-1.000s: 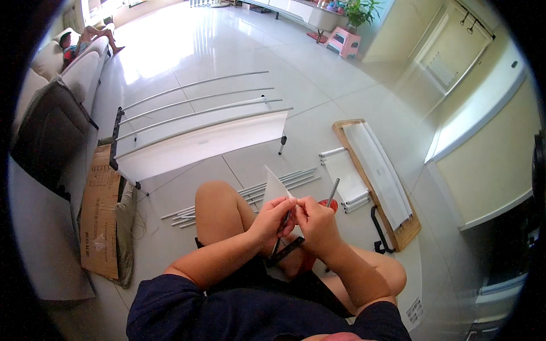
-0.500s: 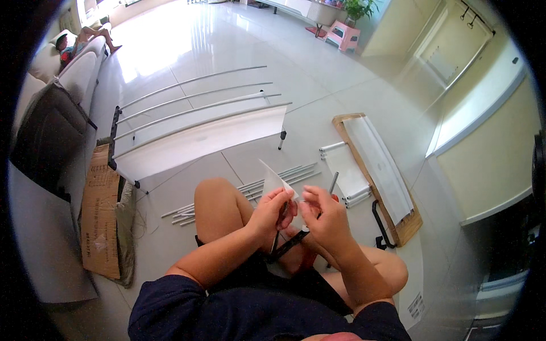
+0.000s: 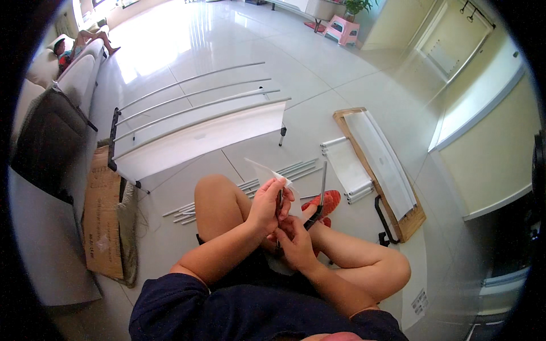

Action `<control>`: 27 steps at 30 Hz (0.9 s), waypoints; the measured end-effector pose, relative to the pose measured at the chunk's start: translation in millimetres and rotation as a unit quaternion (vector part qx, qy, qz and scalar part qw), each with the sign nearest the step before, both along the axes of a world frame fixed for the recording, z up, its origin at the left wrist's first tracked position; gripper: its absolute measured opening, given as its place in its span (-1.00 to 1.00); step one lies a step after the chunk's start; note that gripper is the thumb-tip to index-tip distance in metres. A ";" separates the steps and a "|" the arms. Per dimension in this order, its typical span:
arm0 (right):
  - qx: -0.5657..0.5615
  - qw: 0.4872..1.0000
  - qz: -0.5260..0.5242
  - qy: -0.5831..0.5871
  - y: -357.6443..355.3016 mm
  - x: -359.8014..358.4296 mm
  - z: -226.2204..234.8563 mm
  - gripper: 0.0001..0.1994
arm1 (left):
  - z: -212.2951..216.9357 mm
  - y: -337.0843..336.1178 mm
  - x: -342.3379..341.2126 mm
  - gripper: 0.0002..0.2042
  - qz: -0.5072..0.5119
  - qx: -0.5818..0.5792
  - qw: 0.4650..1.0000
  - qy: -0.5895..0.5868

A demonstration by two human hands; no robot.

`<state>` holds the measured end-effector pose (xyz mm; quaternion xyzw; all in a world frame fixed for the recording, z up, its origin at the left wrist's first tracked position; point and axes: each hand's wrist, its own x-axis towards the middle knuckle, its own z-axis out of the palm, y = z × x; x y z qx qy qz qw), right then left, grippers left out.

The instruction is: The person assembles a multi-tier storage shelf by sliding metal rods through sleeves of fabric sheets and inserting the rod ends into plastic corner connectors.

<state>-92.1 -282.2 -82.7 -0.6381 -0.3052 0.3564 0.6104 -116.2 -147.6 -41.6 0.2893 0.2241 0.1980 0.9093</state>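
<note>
The left hand pinches a thin white flexible sheet, just beyond its fingers; probably light, best held by the edge. The right hand grips a black plastic bar, seemingly stiff.

Strong daylight comes from the bright window at the far left, and the glossy pale-grey tiled floor before me throws it back as burnt-out white glare. The lower right sits dimmer. Through the fisheye lens, edges of the smooth cream wall bow, blackness swallows the corners, and fine detail looks soft.
</note>
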 end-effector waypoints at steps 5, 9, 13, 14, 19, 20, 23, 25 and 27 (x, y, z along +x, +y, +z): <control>0.007 0.999 -0.047 0.016 -7.9 0.4 6.6 -0.78 | -4.1 2.5 0.4 -0.81 0.005 0.002 1.000 0.015; 0.023 0.997 -0.064 -0.034 -16.1 2.2 6.7 -0.80 | -5.7 11.1 1.6 -0.81 0.022 0.036 0.999 0.009; -0.017 0.993 -0.035 -0.113 -20.6 14.8 19.1 -0.80 | -4.1 16.5 8.6 -0.80 0.046 0.038 0.998 0.011; -0.007 0.994 -0.054 -0.096 -22.1 14.8 20.3 -0.81 | -9.6 15.5 9.6 -0.81 0.034 0.044 0.998 0.010; 0.025 0.993 -0.078 -0.083 -19.1 13.8 36.8 -0.83 | -12.0 16.6 3.1 -0.80 0.004 0.086 0.996 -0.013; 0.021 0.993 -0.081 -0.081 -18.6 15.1 39.3 -0.83 | -11.1 15.6 3.2 -0.80 0.004 0.090 0.996 -0.013; -0.003 0.992 -0.095 -0.086 -18.8 19.6 34.8 -0.77 | -8.1 13.0 4.1 -0.79 0.010 0.103 0.995 -0.006; -0.015 0.990 -0.099 -0.095 -19.0 21.1 35.3 -0.77 | -5.3 12.1 4.7 -0.79 0.022 0.117 0.993 0.009; -0.019 0.990 -0.101 -0.102 -19.3 23.1 34.5 -0.77 | -9.0 13.3 6.3 -0.79 0.020 0.155 0.988 0.008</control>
